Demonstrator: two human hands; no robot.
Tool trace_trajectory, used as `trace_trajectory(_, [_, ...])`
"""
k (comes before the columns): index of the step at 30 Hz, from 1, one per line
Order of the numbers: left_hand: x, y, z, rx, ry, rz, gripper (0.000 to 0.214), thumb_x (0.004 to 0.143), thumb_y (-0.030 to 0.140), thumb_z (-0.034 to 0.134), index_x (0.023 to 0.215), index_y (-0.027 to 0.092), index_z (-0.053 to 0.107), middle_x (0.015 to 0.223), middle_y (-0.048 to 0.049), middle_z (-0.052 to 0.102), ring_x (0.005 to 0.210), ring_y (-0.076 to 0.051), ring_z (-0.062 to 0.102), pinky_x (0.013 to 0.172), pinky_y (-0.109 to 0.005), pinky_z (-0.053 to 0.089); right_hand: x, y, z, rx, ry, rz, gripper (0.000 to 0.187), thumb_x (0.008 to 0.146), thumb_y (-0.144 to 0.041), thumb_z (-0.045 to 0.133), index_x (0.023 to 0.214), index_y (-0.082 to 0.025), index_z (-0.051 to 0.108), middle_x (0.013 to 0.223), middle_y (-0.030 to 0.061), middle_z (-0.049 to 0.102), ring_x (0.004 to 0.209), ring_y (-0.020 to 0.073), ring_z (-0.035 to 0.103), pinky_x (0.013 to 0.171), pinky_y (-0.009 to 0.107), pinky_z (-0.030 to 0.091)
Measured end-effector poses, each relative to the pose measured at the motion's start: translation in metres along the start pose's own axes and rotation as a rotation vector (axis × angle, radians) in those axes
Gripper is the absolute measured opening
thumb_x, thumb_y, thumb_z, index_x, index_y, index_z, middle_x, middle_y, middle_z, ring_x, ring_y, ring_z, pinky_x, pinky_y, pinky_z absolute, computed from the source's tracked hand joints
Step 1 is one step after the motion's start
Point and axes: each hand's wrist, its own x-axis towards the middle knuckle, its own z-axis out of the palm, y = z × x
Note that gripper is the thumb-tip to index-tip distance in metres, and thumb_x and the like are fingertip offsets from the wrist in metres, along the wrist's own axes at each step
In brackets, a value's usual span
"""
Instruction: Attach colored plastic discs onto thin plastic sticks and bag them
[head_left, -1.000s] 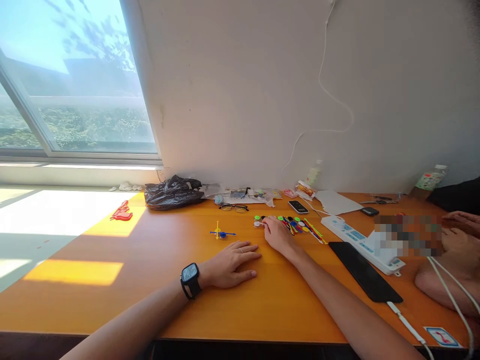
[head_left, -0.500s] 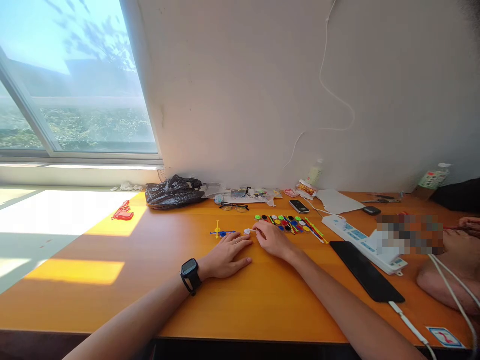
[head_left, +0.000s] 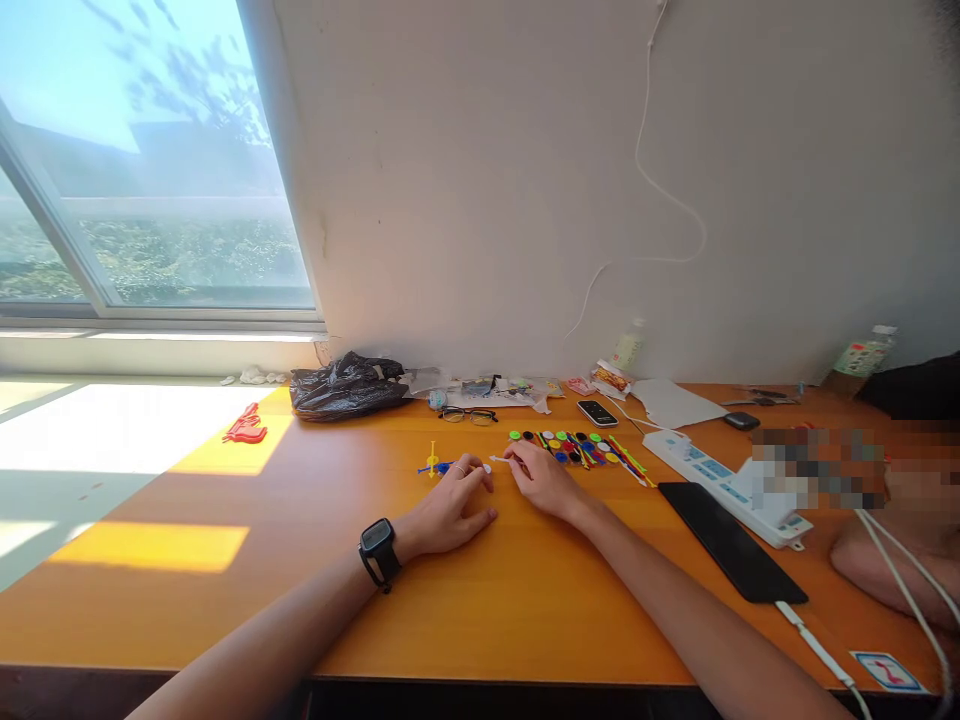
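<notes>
My right hand is closed in a pinch on a thin white plastic stick, whose pointed tip sticks out to the left. Beside it rests my left hand, wearing a ring and a black watch. Its fingers are bent and the thumb is apart. A small white disc lies at its fingertips; whether they touch it I cannot tell. Just beyond the left hand are yellow pieces and a partly covered blue piece. Coloured discs and sticks lie in a group past my right hand.
Eyeglasses, a black plastic bag and a small black device lie toward the wall. At right are a power strip, a phone with a cable, and another person's arm. A red toy gun lies left.
My left hand has gone from lying flat to bent fingers, drawn back slightly. The white stick's tip now shows apart from the disc, and the disc sits slightly further left.
</notes>
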Motion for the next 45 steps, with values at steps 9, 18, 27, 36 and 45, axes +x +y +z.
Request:
trace_trajectory(9, [-0.001,0.0,-0.001,0.023,-0.03,0.028,0.034,0.093,0.032,0.068,0.127,0.027,0.064,0.132,-0.0133,0.064,0.122,-0.034,0.059,0.108,-0.053,0.047,-0.003,0.005,0.022,0.124,0.051,0.041,0.01,0.099,-0.018,0.051,0.104,-0.02,0.06,0.098,0.0061,0.07,0.087,0.02,0.065,0.078,0.029,0.049])
trace_trajectory(18, [-0.002,0.009,0.002,-0.018,-0.015,0.052,0.019,0.103,0.023,0.049,0.113,0.024,0.065,0.108,-0.0096,0.068,0.102,-0.025,0.064,0.095,-0.04,0.051,-0.011,-0.011,0.023,-0.093,0.061,0.047,0.025,0.109,-0.022,0.036,0.114,-0.022,0.061,0.106,0.0083,0.074,0.093,0.0225,0.07,0.078,0.029,0.044])
trace_trajectory(27, [-0.004,0.007,0.002,-0.168,-0.031,0.024,0.013,0.097,0.03,0.066,0.108,0.023,0.065,0.11,-0.0075,0.071,0.101,-0.022,0.065,0.091,-0.037,0.054,-0.022,-0.018,0.012,0.15,0.152,0.006,0.025,0.108,-0.026,0.036,0.123,-0.023,0.056,0.11,0.0097,0.073,0.096,0.0237,0.07,0.086,0.034,0.051])
trace_trajectory(36, [0.002,0.003,-0.012,-0.511,0.031,-0.198,0.031,0.087,0.042,0.079,0.099,0.016,0.068,0.086,-0.0032,0.069,0.072,-0.013,0.06,0.066,-0.025,0.049,-0.027,-0.02,0.003,0.266,0.201,-0.089,0.025,0.106,-0.029,0.05,0.128,-0.025,0.06,0.116,0.0101,0.076,0.104,0.0245,0.075,0.092,0.039,0.059])
trace_trajectory(45, [0.003,0.003,-0.019,-0.62,-0.043,-0.288,0.044,0.087,0.055,0.079,0.103,0.014,0.075,0.092,-0.0083,0.075,0.082,-0.018,0.067,0.074,-0.029,0.054,-0.024,-0.013,0.0,0.286,0.228,-0.072,0.018,0.104,-0.028,0.057,0.117,-0.025,0.068,0.112,0.006,0.078,0.1,0.0234,0.077,0.093,0.039,0.06])
